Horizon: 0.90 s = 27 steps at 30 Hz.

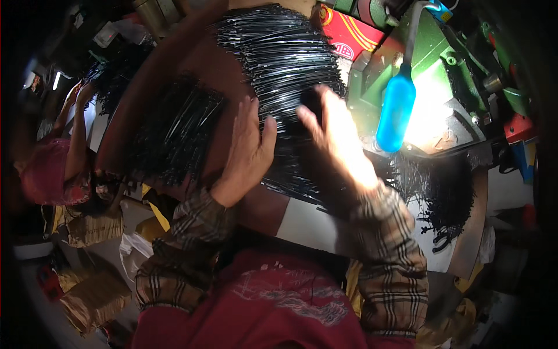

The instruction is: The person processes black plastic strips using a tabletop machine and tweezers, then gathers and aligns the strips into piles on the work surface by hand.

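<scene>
A large heap of thin, glossy black rods [285,64] lies crosswise on the brown table in front of me. My left hand [250,148] is at the heap's lower left side, its fingers straight and its thumb apart. Over the right side of the heap is my right hand [340,136], brightly lit, thumb and fingers spread. Between the palms I see more rods and no object gripped. Whether either palm presses on the rod ends I cannot tell. A second, darker bundle of rods [177,128] lies to the left of my left hand.
A blue lamp [397,110] on a bent arm shines over a green machine [433,52] at right. More black pieces [447,195] lie below it. A red box [351,32] stands behind the heap. Another person [55,166] works at far left, near cardboard boxes [96,299].
</scene>
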Each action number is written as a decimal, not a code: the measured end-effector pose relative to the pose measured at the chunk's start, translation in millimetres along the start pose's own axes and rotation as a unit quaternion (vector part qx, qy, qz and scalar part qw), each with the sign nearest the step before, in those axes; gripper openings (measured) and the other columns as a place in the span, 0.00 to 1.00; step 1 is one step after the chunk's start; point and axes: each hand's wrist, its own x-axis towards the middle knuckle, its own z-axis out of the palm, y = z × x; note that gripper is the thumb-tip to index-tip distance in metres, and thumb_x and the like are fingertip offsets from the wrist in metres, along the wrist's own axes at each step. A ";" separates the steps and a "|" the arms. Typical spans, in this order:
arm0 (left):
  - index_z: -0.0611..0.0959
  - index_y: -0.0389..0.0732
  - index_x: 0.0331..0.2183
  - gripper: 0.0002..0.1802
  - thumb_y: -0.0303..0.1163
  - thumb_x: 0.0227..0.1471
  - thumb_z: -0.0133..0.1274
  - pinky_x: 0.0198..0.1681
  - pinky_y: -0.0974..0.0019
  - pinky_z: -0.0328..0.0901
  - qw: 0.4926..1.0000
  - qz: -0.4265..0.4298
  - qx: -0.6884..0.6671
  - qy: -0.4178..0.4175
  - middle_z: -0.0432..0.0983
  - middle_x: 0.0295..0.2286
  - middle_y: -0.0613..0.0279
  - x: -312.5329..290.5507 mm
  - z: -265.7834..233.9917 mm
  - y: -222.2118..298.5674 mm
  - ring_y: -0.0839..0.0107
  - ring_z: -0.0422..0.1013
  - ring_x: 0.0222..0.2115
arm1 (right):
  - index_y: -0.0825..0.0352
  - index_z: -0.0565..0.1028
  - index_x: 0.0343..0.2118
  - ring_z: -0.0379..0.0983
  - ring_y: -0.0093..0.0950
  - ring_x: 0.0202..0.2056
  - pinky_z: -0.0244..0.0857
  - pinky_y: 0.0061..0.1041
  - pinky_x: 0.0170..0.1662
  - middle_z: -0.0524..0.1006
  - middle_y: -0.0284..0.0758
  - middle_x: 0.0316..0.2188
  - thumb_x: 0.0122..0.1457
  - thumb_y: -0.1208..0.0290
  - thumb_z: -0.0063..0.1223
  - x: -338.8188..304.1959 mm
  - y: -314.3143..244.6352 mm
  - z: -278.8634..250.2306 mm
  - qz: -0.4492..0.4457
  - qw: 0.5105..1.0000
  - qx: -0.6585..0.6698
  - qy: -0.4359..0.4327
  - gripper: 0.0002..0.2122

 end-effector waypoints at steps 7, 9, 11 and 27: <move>0.45 0.21 0.58 0.42 0.47 0.60 0.37 0.63 0.47 0.34 0.994 0.016 0.075 -0.082 0.40 0.58 0.27 -44.6 9.5 2.9 0.40 0.37 0.62 | 0.75 0.65 0.52 0.61 0.48 0.54 0.55 0.40 0.57 0.65 0.53 0.53 0.46 0.65 0.64 -76.7 -23.7 -36.8 0.009 0.997 -0.044 -0.060 0.32; 0.44 0.20 0.58 0.43 0.48 0.60 0.37 0.63 0.46 0.32 0.985 0.047 0.146 -0.077 0.39 0.58 0.25 -48.0 18.0 3.6 0.39 0.37 0.62 | 0.74 0.62 0.55 0.59 0.46 0.56 0.51 0.42 0.58 0.63 0.51 0.55 0.44 0.61 0.65 -80.1 -22.7 -33.3 -0.010 0.994 -0.061 -0.085 0.37; 0.44 0.19 0.57 0.43 0.48 0.59 0.38 0.63 0.46 0.30 0.984 0.050 0.152 -0.076 0.37 0.58 0.25 -50.1 23.6 4.8 0.38 0.35 0.62 | 0.72 0.64 0.54 0.60 0.43 0.55 0.49 0.43 0.59 0.65 0.49 0.53 0.45 0.57 0.63 -79.9 -20.9 -28.3 -0.005 0.993 -0.092 -0.075 0.36; 0.46 0.29 0.61 0.37 0.42 0.60 0.38 0.63 0.44 0.28 0.966 0.098 0.226 -0.083 0.36 0.61 0.35 -55.2 19.6 30.9 0.42 0.31 0.63 | 0.72 0.67 0.53 0.59 0.38 0.57 0.43 0.46 0.62 0.67 0.44 0.53 0.50 0.54 0.57 -87.4 -8.8 -38.1 0.002 0.997 -0.058 -0.059 0.32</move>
